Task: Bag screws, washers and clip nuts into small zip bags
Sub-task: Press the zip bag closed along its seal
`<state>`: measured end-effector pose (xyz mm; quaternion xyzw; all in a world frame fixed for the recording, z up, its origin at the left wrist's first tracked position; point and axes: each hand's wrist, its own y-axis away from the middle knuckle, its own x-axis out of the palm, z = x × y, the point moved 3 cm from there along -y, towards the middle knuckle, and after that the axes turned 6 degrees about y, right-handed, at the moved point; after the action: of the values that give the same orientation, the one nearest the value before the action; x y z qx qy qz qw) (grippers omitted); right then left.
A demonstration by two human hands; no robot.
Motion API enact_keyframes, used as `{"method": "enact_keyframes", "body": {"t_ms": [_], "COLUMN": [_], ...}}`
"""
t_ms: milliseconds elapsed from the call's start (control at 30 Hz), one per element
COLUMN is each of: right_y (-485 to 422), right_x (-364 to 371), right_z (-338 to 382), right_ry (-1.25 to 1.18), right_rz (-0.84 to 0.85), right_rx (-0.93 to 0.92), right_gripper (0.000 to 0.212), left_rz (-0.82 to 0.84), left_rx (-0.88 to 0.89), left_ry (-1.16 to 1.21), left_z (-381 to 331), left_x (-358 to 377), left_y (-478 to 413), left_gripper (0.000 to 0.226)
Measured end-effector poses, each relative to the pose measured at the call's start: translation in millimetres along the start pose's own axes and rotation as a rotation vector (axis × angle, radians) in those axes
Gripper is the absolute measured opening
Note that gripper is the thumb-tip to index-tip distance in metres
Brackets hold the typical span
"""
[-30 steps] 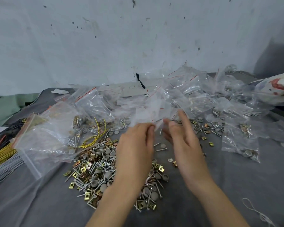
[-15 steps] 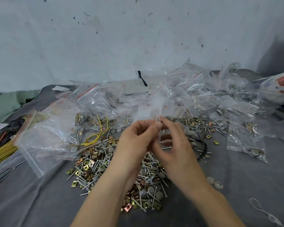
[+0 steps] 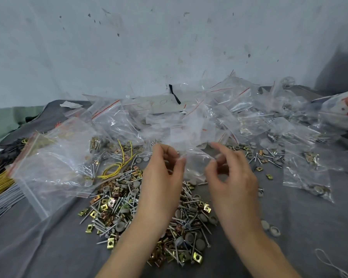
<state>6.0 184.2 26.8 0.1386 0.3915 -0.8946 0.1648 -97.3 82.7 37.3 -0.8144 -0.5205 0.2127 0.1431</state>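
1. Fingers [image 3: 162, 150] of the left hand [image 3: 163, 183] are curled in, with thumb and forefinger pinching the left edge of a small zip bag [image 3: 193, 157].
2. On the right hand [image 3: 232, 183] the fingers [image 3: 221, 149] are loosely bent. The thumb and a fingertip pinch the bag's right edge.
3. That clear bag hangs stretched between the two hands, in the air above the far side of the pile. Whether it holds anything cannot be told.
4. A pile of screws, washers and clip nuts [image 3: 117, 209] lies on the tabletop beneath both wrists.
5. Wrinkled grey cloth [image 3: 38, 247] covers the tabletop.
6. Left of the pile lies a large clear bag [image 3: 54, 157] with a red strip. Loose yellow wire [image 3: 117, 167] curls just beside it.
7. Behind the hands, a heap of clear bags [image 3: 239, 117], some with hardware inside, spreads towards the right.
8. Two round caps [image 3: 269, 227] sit apart on the right, and a white string [image 3: 329, 261] lies near the lower right corner.
9. The wall [image 3: 169, 47] behind is pale and flecked with dark marks, shadowed at the right.
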Motion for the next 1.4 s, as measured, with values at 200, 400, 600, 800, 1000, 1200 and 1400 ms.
{"method": "enact_keyframes", "body": {"t_ms": [200, 400, 600, 800, 1000, 1200, 1400], "right_y": [16.6, 22.4, 21.1, 12.8, -24.0, -31.5, -27.0], "right_x": [7.5, 7.6, 9.1, -2.1, -18.7, -23.6, -23.6], "right_z": [18.2, 22.0, 17.0, 10.0, -42.8, -50.4, -57.0], "right_ry": [0.072, 0.13, 0.208, 0.064, -0.445, -0.588, -0.466], "right_rz": [-0.131, -0.175, -0.024, -0.023, 0.096, 0.209, 0.145], "right_rx": [-0.148, -0.364, -0.576, -0.487, 0.548, 0.55, 0.492], "right_gripper": [0.045, 0.038, 0.039, 0.035, 0.03, 0.03, 0.021], "left_rz": [0.01, 0.194, 0.374, 0.355, 0.624, 0.676, 0.586], "left_rx": [0.395, -0.086, -0.472, -0.402, -0.358, -0.286, -0.312], "left_ry": [-0.568, -0.004, 0.516, 0.435, 0.306, 0.21, 0.171], "left_z": [-13.2, -5.8, 2.2, 7.3, 11.9, 10.7, 16.6], "left_x": [2.0, 8.3, 11.3, 7.0, 3.5, -2.4, -6.5], "left_y": [12.8, 10.8, 6.6, 1.0, 2.1, 3.6, 0.0], "left_gripper": [0.019, 0.016, 0.026, 0.024, 0.047, 0.049, 0.053]}}
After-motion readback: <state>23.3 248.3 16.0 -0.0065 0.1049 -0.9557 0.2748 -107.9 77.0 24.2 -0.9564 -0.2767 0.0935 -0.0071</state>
